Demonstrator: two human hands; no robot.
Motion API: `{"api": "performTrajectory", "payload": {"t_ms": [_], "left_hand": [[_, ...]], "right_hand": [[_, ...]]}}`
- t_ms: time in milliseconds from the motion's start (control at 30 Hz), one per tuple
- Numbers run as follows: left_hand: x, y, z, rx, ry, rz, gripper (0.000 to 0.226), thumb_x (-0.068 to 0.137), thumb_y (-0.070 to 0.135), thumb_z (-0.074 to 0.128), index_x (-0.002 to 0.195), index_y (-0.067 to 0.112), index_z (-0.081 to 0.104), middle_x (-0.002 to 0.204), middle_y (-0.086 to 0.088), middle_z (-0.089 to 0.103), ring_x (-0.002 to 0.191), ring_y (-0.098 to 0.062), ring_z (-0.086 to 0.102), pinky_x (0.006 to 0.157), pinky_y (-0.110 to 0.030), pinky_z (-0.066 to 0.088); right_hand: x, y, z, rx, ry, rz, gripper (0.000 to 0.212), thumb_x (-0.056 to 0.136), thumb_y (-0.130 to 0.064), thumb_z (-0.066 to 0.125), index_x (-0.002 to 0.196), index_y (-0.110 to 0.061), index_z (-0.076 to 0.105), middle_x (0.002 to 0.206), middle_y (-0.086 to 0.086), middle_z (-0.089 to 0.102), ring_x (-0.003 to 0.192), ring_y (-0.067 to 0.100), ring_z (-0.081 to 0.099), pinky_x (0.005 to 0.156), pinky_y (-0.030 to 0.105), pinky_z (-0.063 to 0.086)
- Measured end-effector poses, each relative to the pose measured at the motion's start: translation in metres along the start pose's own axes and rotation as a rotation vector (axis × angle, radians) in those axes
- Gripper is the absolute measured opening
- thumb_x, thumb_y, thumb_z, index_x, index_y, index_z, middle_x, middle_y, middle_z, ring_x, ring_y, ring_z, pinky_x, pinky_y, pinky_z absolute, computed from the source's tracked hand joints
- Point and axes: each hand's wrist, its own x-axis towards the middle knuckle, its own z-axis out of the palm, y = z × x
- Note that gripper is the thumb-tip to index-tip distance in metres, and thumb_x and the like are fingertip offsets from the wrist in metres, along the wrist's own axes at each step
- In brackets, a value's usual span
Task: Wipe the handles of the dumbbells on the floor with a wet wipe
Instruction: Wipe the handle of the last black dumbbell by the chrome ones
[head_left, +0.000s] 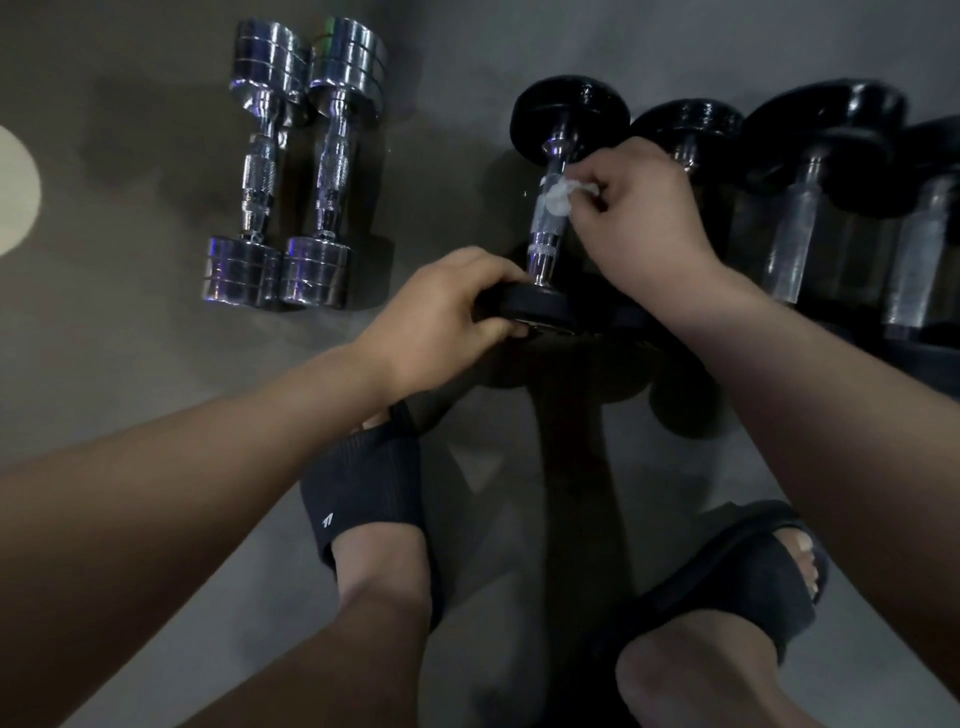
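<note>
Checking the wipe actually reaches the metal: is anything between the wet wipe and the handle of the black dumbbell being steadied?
Nothing visible. The right hand pinches the wet wipe straight against the handle; the left hand grips the near plate, off the handle.

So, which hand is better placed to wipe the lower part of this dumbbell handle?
The right hand: it pinches the crumpled white wet wipe against the knurled chrome handle of the black dumbbell. The left hand grips its near plate, likely steadying it.
</note>
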Motion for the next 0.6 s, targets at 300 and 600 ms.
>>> {"api": "performTrajectory", "payload": {"t_ms": [300,600], "left_hand": [[0.0,0.003,0.003,-0.061,0.044,-0.048,0.042,0.074,0.016,0.084,0.115,0.02,0.075,0.1,0.001,0.067,0.095,-0.013,0.064,0.088,-0.037,0.053],[-0.001,0.006,0.004,-0.018,0.064,-0.044,0.042,0.074,0.02,0.082,0.116,0.017,0.075,0.099,-0.001,0.067,0.096,-0.014,0.063,0.087,-0.033,0.051]], "right_hand": [[-0.016,-0.008,0.0,-0.033,-0.137,-0.139,0.013,0.092,-0.026,0.071,0.098,-0.016,0.077,0.099,-0.001,0.06,0.091,0.012,0.059,0.077,0.009,0.037],[-0.018,-0.009,0.007,-0.02,-0.035,-0.222,0.016,0.093,-0.016,0.064,0.101,-0.01,0.077,0.098,0.012,0.06,0.082,0.018,0.059,0.074,0.022,0.044]]}}
